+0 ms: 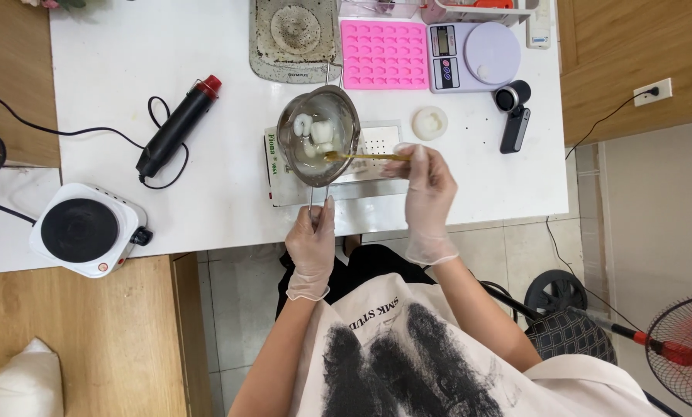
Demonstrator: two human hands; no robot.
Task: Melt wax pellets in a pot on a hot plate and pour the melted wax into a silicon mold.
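The left hand (312,245), in a thin clear glove, is closed around the thin handle of a small metal pot (318,136) and holds this pot just above the white table (207,116). The right hand (425,193), also gloved, pinches with the fingertips the end of a golden spoon (361,157), and the other end of the spoon is inside the pot. In the pot there are some white lumps (317,131), partly melted in a pale liquid.

Directly under the pot lies a white flat device with a metal plate (369,158); I cannot tell if the pot touches it. Just to the right of the pot, beyond the spoon, a round white piece (429,122) lies on the table. Behind the pot stands a dirty grey tray (294,38), and to the right of this tray a pink silicone mould (384,54) and then a small pale purple kitchen scale (473,55). Further right of the pot, a small black camera on a handle (513,116) lies on the table. To the left of the pot lies a black heat gun with a red tip (178,127) and its black cable. Well to the left and nearer to the person, a small white electric hot plate (87,229) stands at the table's edge.
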